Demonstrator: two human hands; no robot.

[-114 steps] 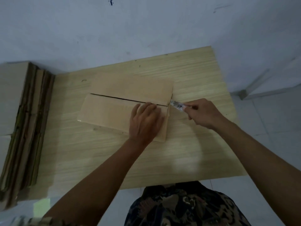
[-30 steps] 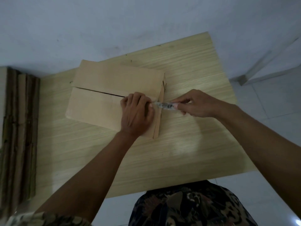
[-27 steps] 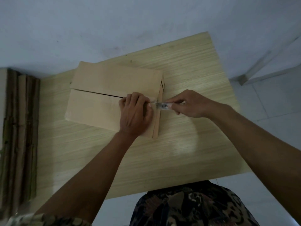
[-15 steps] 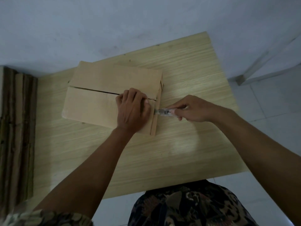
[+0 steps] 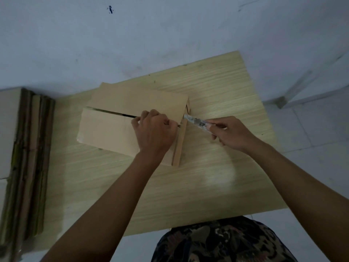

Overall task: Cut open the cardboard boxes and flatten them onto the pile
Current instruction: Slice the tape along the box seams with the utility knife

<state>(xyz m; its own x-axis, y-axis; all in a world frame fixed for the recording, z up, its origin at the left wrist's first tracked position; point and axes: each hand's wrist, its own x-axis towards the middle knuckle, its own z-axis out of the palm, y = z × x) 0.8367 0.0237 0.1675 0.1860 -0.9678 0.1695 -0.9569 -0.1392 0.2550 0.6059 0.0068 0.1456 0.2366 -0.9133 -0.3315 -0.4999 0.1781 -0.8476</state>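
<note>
Right hand [image 5: 229,134] closed round the handle of a utility knife [image 5: 196,121], thumb and fingers pinching it, blade end pointing left and up toward the right end of the cardboard box [image 5: 113,127]. Knife tip at the upper right edge of the box, at the seam line; actual blade contact not discernible. Left hand [image 5: 154,132] on top of the box near its right end, fingers curled at the seam, apparently gripping the edge of the near flap; fingertips hidden, so exact hold not confirmed. Box lying flat on the wooden table [image 5: 207,176], long side running left to right, top seam parted into a dark slit from the left end to the left hand. Right end panel of the box visible as a narrow strip, with a thin gap at its upper corner. Pile of flattened cardboard [image 5: 28,157] at the left edge of the table, well apart from the box, layered edges facing right. Patterned garment [image 5: 222,242] at bottom centre. Pale wall [image 5: 151,35] behind the table; tiled floor [image 5: 311,129] at right.
</note>
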